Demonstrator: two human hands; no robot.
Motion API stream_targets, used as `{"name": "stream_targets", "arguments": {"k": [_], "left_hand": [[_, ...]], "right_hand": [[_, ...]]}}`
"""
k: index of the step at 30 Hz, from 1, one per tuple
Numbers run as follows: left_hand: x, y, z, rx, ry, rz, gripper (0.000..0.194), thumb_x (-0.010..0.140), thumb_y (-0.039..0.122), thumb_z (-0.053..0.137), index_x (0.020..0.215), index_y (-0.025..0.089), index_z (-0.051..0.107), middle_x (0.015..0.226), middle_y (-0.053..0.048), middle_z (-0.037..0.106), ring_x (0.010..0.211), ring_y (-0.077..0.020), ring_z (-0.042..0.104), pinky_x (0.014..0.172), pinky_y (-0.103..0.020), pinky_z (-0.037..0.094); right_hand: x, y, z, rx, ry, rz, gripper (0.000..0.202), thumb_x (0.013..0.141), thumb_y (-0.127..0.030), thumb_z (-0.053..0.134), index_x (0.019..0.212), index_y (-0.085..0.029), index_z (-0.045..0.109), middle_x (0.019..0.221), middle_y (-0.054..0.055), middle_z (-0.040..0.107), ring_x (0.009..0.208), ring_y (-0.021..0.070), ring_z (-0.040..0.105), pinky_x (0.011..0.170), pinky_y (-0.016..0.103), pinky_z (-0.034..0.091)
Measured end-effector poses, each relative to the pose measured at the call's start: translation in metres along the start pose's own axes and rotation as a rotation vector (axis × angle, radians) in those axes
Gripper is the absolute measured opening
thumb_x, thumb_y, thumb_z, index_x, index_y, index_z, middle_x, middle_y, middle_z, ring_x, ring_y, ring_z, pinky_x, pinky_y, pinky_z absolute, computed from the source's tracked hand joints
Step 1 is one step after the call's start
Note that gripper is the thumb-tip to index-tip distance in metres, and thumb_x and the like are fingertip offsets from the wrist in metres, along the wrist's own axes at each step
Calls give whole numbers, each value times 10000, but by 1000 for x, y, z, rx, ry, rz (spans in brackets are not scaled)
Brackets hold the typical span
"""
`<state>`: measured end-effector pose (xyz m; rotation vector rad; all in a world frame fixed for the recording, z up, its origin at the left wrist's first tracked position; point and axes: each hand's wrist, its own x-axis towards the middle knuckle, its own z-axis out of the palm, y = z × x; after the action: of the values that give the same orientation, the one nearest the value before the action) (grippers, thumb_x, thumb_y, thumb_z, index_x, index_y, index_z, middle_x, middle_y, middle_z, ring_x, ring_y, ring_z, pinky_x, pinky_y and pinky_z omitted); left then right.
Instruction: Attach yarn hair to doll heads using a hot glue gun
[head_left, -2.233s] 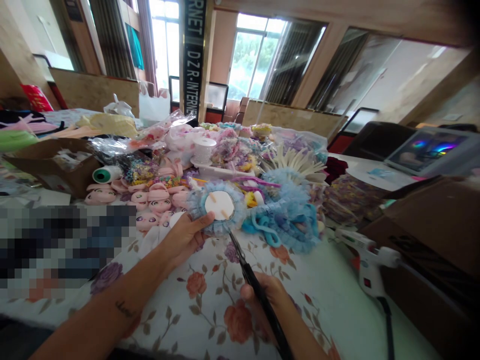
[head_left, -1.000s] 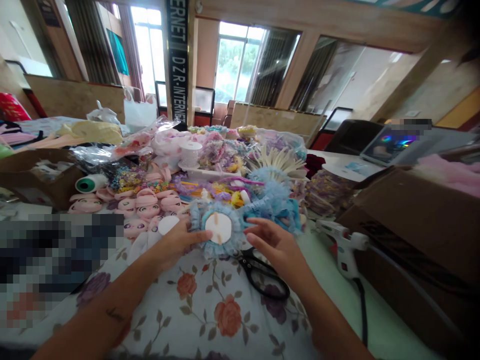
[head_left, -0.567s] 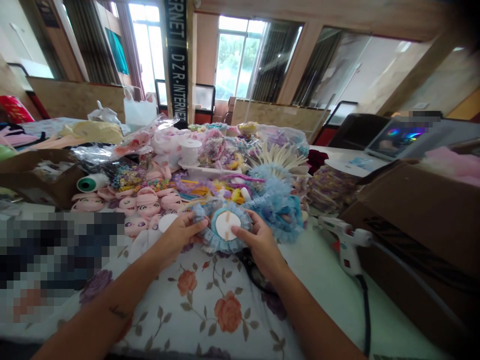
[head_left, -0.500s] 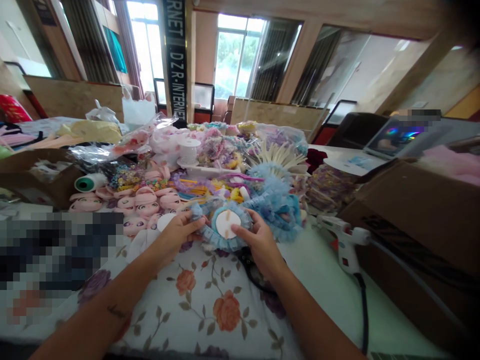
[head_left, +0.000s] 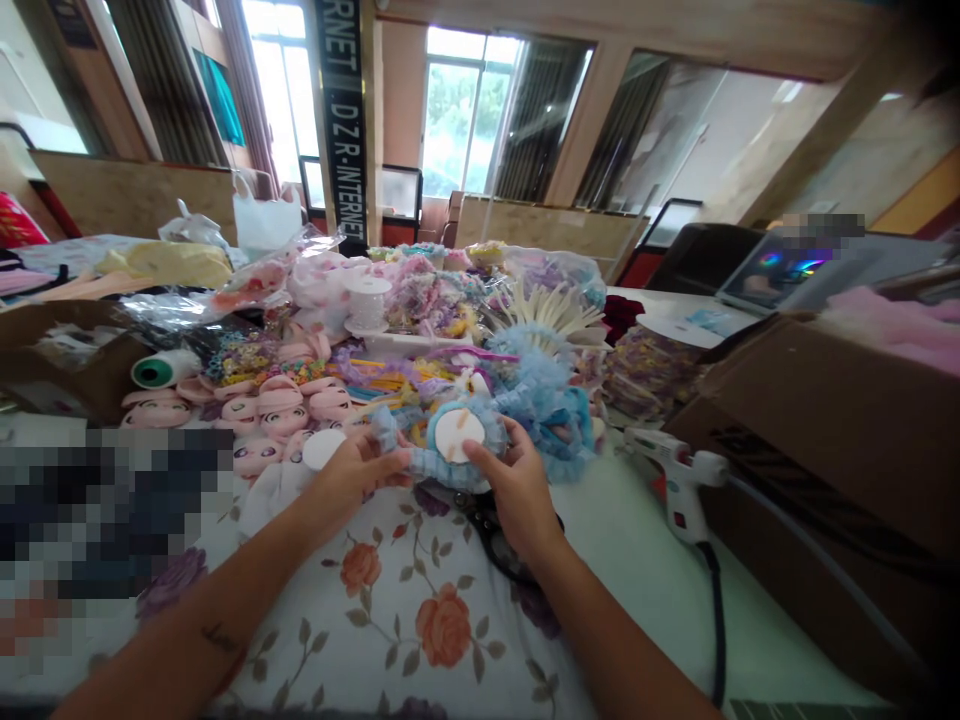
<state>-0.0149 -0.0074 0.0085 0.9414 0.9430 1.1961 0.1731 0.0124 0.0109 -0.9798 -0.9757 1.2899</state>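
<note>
A round piece with a white disc centre (head_left: 459, 436) and a light blue ruffled edge is held up over the floral cloth (head_left: 375, 620). My right hand (head_left: 521, 480) pinches its right side, the thumb lying on the disc. My left hand (head_left: 367, 465) is closed on the blue ruffled ribbon (head_left: 385, 428) that runs from the piece's left side. Black-handled scissors (head_left: 499, 540) lie under my right hand, partly hidden by it. Behind it sits a pile of blue ruffles (head_left: 555, 400). A white disc (head_left: 324, 449) lies beside my left wrist.
A white glue gun (head_left: 679, 475) with its cord lies at right, beside a cardboard box (head_left: 810, 430). Pink doll faces (head_left: 283, 408), a thread cone (head_left: 165, 369) and a white spool (head_left: 367, 303) stand behind and left. Another open box (head_left: 67, 370) is at far left.
The disc piece has tilted a little, and its ruffled ribbon now stretches more visibly between my hands. The whole view has shifted slightly.
</note>
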Motion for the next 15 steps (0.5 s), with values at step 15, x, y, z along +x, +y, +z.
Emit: {"name": "stream_targets", "arguments": {"k": [15], "left_hand": [[-6, -11, 8, 196, 95, 104, 381, 618, 304, 803, 879, 197, 548, 758, 35, 600, 726, -150, 582, 682, -268, 439]], "right_hand": [[-10, 10, 13, 86, -61, 48, 584, 612, -328, 819, 1098, -235, 507, 995, 33, 696, 888, 234, 656, 781, 354, 527]]}}
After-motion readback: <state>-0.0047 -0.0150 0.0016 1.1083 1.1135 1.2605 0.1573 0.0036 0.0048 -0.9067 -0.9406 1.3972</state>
